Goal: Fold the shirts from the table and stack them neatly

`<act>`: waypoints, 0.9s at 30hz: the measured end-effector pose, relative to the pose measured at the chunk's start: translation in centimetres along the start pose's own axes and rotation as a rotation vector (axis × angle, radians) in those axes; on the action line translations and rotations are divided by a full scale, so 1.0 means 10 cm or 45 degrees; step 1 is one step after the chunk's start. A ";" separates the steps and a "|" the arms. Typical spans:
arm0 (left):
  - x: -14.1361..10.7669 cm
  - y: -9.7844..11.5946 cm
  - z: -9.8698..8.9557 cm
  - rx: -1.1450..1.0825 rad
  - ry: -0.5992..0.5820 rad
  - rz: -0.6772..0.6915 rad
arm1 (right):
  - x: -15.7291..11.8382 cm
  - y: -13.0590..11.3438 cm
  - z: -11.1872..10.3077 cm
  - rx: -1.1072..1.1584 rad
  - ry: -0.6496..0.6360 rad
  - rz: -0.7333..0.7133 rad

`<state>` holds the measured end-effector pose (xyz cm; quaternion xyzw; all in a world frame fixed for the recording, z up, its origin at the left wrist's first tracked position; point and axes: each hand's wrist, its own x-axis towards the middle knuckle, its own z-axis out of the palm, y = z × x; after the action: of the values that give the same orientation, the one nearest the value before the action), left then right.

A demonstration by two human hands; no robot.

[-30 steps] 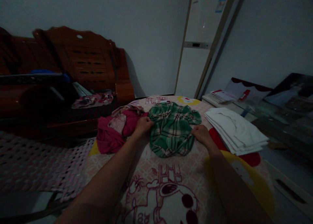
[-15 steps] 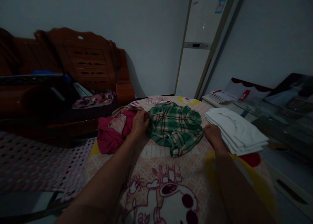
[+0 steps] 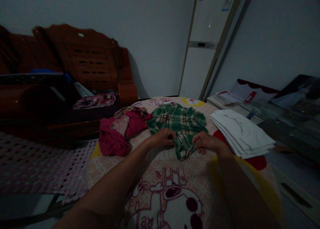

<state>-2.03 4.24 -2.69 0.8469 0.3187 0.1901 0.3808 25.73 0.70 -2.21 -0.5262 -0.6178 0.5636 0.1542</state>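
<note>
A green plaid shirt (image 3: 175,117) lies spread on a table covered with a patterned cloth (image 3: 160,162). My left hand (image 3: 165,138) pinches the near part of the shirt from the left. From the right, my right hand (image 3: 203,141) grips the same near part, its lower fingers curled beneath. Between the two hands a sleeve-like piece of the fabric (image 3: 184,147) points toward me. To the left of the shirt is a crumpled magenta garment (image 3: 113,135), touching or nearly touching it. On the right sits a stack of folded white cloths (image 3: 241,132).
A carved wooden bench (image 3: 87,62) with cloth on its seat stands at the back left. A woven pink chair (image 3: 45,165) is at the near left. Papers (image 3: 222,98) and a glass-topped surface (image 3: 282,122) lie to the right. A tall white cabinet-like unit (image 3: 197,68) stands behind.
Both hands have moved inward and nearer to me, from the shirt's left and right edges to its near part, where they now grip the fabric. The magenta garment is uncovered more.
</note>
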 end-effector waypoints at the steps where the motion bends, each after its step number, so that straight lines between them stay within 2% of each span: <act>1: -0.02 -0.03 -0.05 -0.081 -0.037 -0.030 | -0.02 0.02 -0.05 0.036 0.051 -0.024; 4: -0.13 -0.14 -0.27 -0.308 -0.088 -0.138 | -0.17 0.05 -0.25 0.130 0.255 -0.085; 6: -0.23 -0.19 -0.43 -0.385 -0.071 -0.204 | -0.26 0.08 -0.38 0.172 0.454 -0.107; 11: -0.40 -0.24 -0.67 -0.327 -0.025 -0.284 | -0.25 0.21 -0.53 0.155 1.014 -0.060; 13: -0.42 -0.26 -0.71 -0.192 0.113 -0.302 | -0.16 0.27 -0.56 0.002 1.212 0.000; 16: -0.39 -0.32 -0.72 0.205 0.498 -0.404 | -0.07 0.30 -0.58 -0.370 1.414 0.003; 18: -0.36 -0.34 -0.72 0.443 0.720 -0.459 | -0.05 0.28 -0.58 -0.549 1.462 -0.028; 20: -0.32 -0.33 -0.70 0.506 0.828 -0.412 | -0.07 0.23 -0.57 -0.558 1.424 -0.015; 22: -0.29 -0.29 -0.68 0.439 0.794 -0.283 | -0.11 0.17 -0.55 -0.449 1.308 0.026; 24: -0.25 -0.25 -0.64 0.375 0.672 -0.151 | -0.18 0.12 -0.53 -0.390 1.166 0.073; 26: -0.21 -0.23 -0.58 0.418 0.601 -0.080 | -0.25 0.07 -0.53 -0.467 1.041 0.157; 27: -0.19 -0.25 -0.55 0.475 0.616 -0.077 | -0.29 0.06 -0.53 -0.526 0.974 0.206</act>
<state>-7.52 7.06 -1.20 0.8225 0.4546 0.3132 0.1370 31.31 0.99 0.12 -0.7634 -0.5728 0.2033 0.2188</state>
